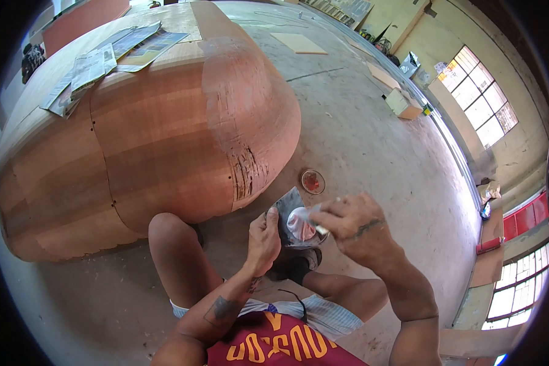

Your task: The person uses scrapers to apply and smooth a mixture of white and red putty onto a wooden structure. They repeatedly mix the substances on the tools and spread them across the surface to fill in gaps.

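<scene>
My left hand [265, 239] grips the left edge of a flat grey board [289, 201], its thumb on top. On the board lies a mound of pinkish-white paste [300, 224]. Over the paste's right side, my right hand [346, 221] is closed on a small pale spreader [314, 215], which is partly hidden by the fingers. The board is held above my foot, beside the large curved wooden hull [158, 134]. Rough, cracked patches [249, 169] show on the hull's near right end.
A round container with red contents [312, 182] stands on the concrete floor [372, 158] beyond the board. Newspapers [94, 64] lie on top of the hull. Flat panels [297, 43] and a box [402, 104] are farther off, and a person [33, 61] is at the far left.
</scene>
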Tool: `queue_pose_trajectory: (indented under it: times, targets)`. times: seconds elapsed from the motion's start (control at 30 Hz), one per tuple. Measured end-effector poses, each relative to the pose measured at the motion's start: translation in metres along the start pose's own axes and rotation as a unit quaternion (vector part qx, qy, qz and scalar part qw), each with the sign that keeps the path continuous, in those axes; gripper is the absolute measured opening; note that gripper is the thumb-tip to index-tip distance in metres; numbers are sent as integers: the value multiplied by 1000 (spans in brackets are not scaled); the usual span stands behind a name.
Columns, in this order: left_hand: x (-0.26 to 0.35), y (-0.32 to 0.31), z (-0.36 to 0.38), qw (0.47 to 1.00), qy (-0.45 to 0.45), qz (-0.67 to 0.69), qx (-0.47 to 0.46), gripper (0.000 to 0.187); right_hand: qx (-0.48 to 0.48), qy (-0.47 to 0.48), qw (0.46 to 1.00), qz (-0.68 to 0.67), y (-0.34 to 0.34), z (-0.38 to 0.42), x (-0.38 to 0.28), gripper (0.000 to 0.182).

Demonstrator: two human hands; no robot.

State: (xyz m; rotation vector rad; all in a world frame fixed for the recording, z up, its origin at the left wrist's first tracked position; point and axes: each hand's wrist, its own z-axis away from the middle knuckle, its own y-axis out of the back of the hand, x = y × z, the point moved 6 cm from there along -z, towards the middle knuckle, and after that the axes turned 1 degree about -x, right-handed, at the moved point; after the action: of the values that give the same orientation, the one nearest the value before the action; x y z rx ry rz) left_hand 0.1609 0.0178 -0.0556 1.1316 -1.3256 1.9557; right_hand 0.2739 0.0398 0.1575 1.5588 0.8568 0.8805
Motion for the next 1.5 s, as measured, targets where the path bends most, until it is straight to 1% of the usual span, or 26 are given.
queue_pose_trajectory:
  times: [0.1,0.2,0.3,0.4,0.5,0.6,0.7,0.8,0.9,1.0,1.1,1.2,1.3,1.4,1.43,1.47,1.5]
  targets:
    - [5,-3,2,999,11,32,-8,43,21,58,996,67,-13,3,-2,25]
    - [0,3,2,1000,16,-6,-16,43,-65,61,995,38,-15,5,4,25]
    - [0,3,2,1000,22,11,-17,43,64,15,998,15,3,0,8,25]
    - [8,-6,2,999,-1,30,-33,41,-16,51,998,30,-28,8,2,28]
    - [11,-3,0,997,-15,61,-40,37,68,6,996,-60,6,12,11,34]
    - [23,-5,0,995,-16,77,-58,37,124,-32,982,-136,13,23,19,45]
    - [35,-11,4,983,-15,161,-82,37,205,-86,939,-260,-4,37,29,50]
    - [51,-23,13,973,6,226,-53,41,260,-160,883,-356,-21,49,26,43]
    - [53,-26,15,971,-12,228,-65,41,295,-211,828,-428,-35,55,15,38]
    - [44,-16,7,980,-56,181,-60,41,287,-179,851,-402,-38,58,8,42]
    - [47,-19,8,976,-64,201,-52,41,250,-175,864,-399,-43,61,9,46]
    - [54,-17,4,974,-74,201,-71,35,132,-205,893,-378,-46,67,3,42]
    - [60,-14,-1,979,-70,178,-72,36,-1,-177,952,-249,-77,83,10,39]
    - [71,-18,2,984,-102,137,-50,39,136,-318,876,-337,-70,108,43,32]
    - [70,-16,2,984,-118,123,-42,39,196,-328,807,-449,-71,114,46,32]
    - [68,-13,0,984,-135,110,-37,38,255,-332,722,-551,-73,121,49,32]
    - [66,-11,-2,983,-152,95,-33,38,310,-328,621,-641,-77,127,51,32]
